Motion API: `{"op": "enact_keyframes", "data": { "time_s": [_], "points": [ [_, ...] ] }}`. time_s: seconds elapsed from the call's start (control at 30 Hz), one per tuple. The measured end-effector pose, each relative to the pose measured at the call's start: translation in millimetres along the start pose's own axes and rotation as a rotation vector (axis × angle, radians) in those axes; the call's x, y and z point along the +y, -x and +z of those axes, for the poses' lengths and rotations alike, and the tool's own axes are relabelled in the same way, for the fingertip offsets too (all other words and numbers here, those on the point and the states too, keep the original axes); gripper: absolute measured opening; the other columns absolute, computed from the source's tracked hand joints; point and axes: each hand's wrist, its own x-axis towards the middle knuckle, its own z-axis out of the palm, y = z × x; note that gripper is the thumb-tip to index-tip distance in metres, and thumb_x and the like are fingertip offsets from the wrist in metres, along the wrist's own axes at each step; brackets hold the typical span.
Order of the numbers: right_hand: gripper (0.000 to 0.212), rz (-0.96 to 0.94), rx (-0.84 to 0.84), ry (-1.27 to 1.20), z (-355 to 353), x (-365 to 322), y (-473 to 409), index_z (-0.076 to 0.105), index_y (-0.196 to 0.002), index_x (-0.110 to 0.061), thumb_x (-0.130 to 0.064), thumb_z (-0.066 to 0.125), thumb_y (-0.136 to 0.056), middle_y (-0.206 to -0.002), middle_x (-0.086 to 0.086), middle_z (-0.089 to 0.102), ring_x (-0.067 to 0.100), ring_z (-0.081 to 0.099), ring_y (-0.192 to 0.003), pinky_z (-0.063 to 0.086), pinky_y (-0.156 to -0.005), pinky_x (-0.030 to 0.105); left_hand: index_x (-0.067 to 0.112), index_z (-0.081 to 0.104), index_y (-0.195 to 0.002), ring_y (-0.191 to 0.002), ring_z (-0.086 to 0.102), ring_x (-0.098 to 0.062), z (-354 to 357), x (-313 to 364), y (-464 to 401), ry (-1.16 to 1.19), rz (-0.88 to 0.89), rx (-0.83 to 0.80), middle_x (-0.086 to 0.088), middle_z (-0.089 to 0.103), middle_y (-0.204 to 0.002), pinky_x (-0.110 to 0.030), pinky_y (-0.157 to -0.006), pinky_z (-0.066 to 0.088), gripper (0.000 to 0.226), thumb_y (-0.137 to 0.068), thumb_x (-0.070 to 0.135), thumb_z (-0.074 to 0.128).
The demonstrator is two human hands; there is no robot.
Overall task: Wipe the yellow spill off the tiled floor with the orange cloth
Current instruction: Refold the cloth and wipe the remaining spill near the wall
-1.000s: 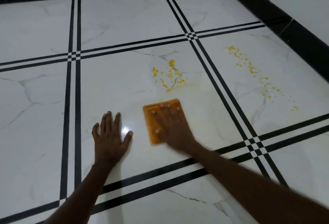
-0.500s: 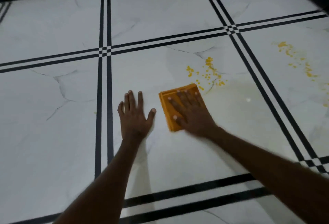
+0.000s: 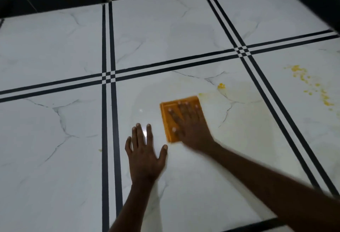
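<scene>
On the white marble-look tiled floor (image 3: 184, 185), I press my flat, spread right hand (image 3: 191, 126) onto the folded square orange cloth (image 3: 166, 119) beside the yellow spill (image 3: 221, 86), while my open, empty left hand (image 3: 145, 154) braces me.

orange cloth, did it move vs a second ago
Yes. The folded orange cloth has slid away from the person, toward the far double black tile lines, over most of the yellow spill specks there.
</scene>
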Motion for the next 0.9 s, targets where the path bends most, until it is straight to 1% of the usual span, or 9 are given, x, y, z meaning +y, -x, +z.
{"op": "enact_keyframes", "data": {
  "time_s": [0.1, 0.2, 0.33, 0.43, 0.53, 0.63, 0.73, 0.83, 0.9],
  "points": [
    [0.061, 0.17, 0.056, 0.064, 7, 98, -61, 0.039, -0.154, -0.017, -0.053, 0.021, -0.108, -0.151, 0.026, 0.049, 0.051, 0.047, -0.138, 0.035, -0.114, 0.062, 0.019, 0.022, -0.161, -0.157, 0.01, -0.03, 2, -2, 0, 0.005, 0.003, 0.019, -0.015, 0.014, -0.169, -0.05, -0.123, 0.017, 0.084, -0.092, 0.063, 0.042],
    [0.07, 0.492, 0.102, 0.085, -20, 159, -23, 0.031, -0.157, -0.013, -0.058, 0.013, -0.106, -0.151, 0.027, 0.045, 0.049, 0.043, -0.137, 0.029, -0.115, 0.062, 0.019, 0.021, -0.162, -0.157, 0.01, -0.03, 1, -1, 0, 0.008, 0.005, 0.025, -0.015, 0.013, -0.169, -0.05, -0.123, 0.016, 0.085, -0.092, 0.062, 0.042],
    [0.067, 0.855, 0.136, 0.044, -26, 69, 52, 0.027, -0.161, -0.015, -0.049, 0.029, -0.103, -0.161, 0.028, 0.033, 0.05, 0.032, -0.146, 0.02, -0.119, 0.067, 0.019, 0.022, -0.162, -0.157, 0.01, -0.03, -2, 1, -1, 0.018, -0.002, 0.011, -0.014, 0.013, -0.169, -0.051, -0.123, 0.017, 0.084, -0.092, 0.063, 0.041],
    [0.069, 0.466, 0.097, -0.06, -13, -36, 72, 0.022, -0.162, -0.018, -0.045, 0.037, -0.101, -0.168, 0.021, 0.014, 0.047, 0.014, -0.155, 0.012, -0.123, 0.067, 0.02, 0.02, -0.162, -0.157, 0.009, -0.031, -2, -1, -1, 0.013, -0.003, 0.003, -0.013, 0.012, -0.17, -0.052, -0.124, 0.016, 0.085, -0.093, 0.067, 0.035],
    [0.064, 0.007, -0.047, -0.036, -9, 4, 28, 0.022, -0.163, -0.025, -0.051, 0.03, -0.105, -0.169, 0.016, 0.017, 0.041, 0.015, -0.157, 0.016, -0.123, 0.065, 0.021, 0.017, -0.162, -0.157, 0.009, -0.031, 2, -2, -2, -0.003, 0.007, 0.005, -0.013, 0.01, -0.17, -0.052, -0.125, 0.014, 0.086, -0.092, 0.068, 0.035],
    [0.062, 0.246, 0.049, 0.043, -5, 107, -18, 0.039, -0.156, -0.015, -0.051, 0.022, -0.108, -0.158, 0.025, 0.04, 0.052, 0.037, -0.145, 0.031, -0.113, 0.072, 0.02, 0.02, -0.162, -0.157, 0.012, -0.032, 4, -2, 0, -0.004, 0.014, 0.027, -0.015, 0.014, -0.169, -0.05, -0.124, 0.016, 0.085, -0.092, 0.064, 0.041],
    [0.066, 0.527, 0.102, 0.044, -22, 138, 22, 0.028, -0.161, -0.018, -0.052, 0.025, -0.105, -0.161, 0.025, 0.035, 0.049, 0.031, -0.147, 0.019, -0.12, 0.067, 0.018, 0.023, -0.161, -0.156, 0.015, -0.033, 3, -2, 0, -0.025, 0.021, 0.044, -0.016, 0.017, -0.168, -0.05, -0.122, 0.017, 0.085, -0.092, 0.063, 0.042],
    [0.069, 0.75, 0.131, 0.037, -31, 51, 96, 0.024, -0.162, -0.018, -0.05, 0.029, -0.101, -0.163, 0.025, 0.029, 0.047, 0.026, -0.15, 0.011, -0.124, 0.063, 0.017, 0.023, -0.161, -0.155, 0.016, -0.034, -2, 1, -1, -0.034, 0.003, 0.019, -0.018, 0.018, -0.168, -0.051, -0.122, 0.018, 0.085, -0.093, 0.064, 0.04],
    [0.072, 0.646, 0.099, -0.015, -21, -26, 129, 0.023, -0.162, -0.017, -0.046, 0.037, -0.098, -0.167, 0.023, 0.021, 0.046, 0.017, -0.154, 0.004, -0.125, 0.063, 0.017, 0.023, -0.161, -0.155, 0.017, -0.034, -8, 3, 1, -0.038, 0.006, -0.002, -0.018, 0.018, -0.167, -0.052, -0.122, 0.019, 0.084, -0.093, 0.065, 0.039]
  ]
}}
